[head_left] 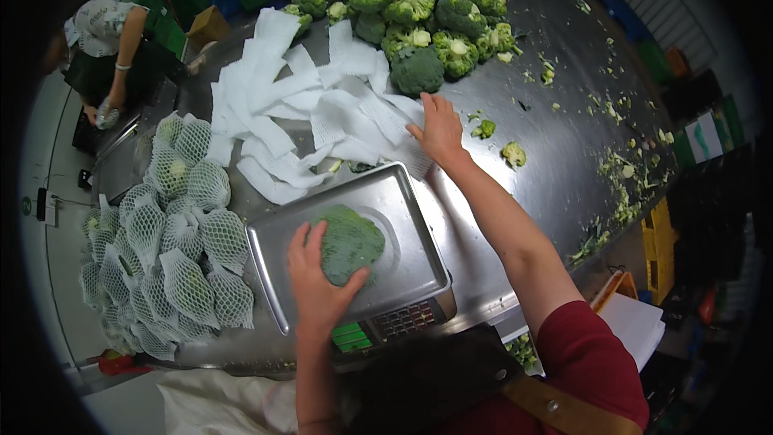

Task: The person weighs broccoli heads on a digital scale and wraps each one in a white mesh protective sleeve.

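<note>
A green broccoli head rests on the metal tray of a weighing scale in front of me. My left hand curves round its left and near side, thumb and fingers against it. My right hand stretches forward with fingers apart and nothing in them. Its fingertips are just short of the nearest broccoli head in a heap of trimmed broccoli. Beside that hand, to its left, lies a loose pile of white foam net sleeves.
Several broccoli heads in white nets are stacked at the left. Trimmings litter the right side of the steel table, with small florets nearer me. Another person works at the far left. A yellow crate stands at the right.
</note>
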Demonstrator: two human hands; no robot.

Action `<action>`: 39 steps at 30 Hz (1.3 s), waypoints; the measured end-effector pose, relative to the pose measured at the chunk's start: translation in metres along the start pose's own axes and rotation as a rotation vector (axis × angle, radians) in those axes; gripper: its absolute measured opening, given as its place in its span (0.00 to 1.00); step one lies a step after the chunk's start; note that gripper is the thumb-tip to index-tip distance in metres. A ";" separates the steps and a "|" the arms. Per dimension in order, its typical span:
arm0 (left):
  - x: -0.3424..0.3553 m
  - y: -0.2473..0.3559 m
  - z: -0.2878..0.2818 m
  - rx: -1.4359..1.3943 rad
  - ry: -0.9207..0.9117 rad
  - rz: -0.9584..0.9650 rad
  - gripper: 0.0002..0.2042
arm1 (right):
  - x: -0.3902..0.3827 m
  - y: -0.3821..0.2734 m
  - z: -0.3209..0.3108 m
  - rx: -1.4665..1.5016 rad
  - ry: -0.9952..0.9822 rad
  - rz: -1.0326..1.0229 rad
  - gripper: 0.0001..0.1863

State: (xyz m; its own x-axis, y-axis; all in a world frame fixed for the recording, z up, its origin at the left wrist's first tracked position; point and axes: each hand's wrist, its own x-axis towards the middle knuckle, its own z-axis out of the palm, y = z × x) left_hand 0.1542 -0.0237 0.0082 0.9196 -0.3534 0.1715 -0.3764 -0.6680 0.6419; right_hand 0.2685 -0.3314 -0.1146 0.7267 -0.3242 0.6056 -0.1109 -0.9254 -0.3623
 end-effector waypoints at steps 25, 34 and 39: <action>-0.044 0.051 0.022 -1.330 -0.368 -0.531 0.16 | -0.063 -0.116 -0.229 0.908 -0.536 -0.148 0.38; -0.067 0.045 0.037 -1.712 -0.313 -0.661 0.22 | -0.112 -0.115 -0.209 1.472 -0.521 0.844 0.16; -0.086 0.061 0.080 -1.470 -0.182 -0.466 0.25 | -0.143 -0.133 -0.211 1.114 -0.649 0.690 0.16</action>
State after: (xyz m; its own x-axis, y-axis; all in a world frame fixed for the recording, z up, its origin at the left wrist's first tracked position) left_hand 0.0435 -0.0861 -0.0268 0.8533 -0.4493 -0.2645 0.4666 0.4319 0.7718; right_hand 0.0362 -0.2030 -0.0032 0.9526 -0.2085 -0.2215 -0.2048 0.0990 -0.9738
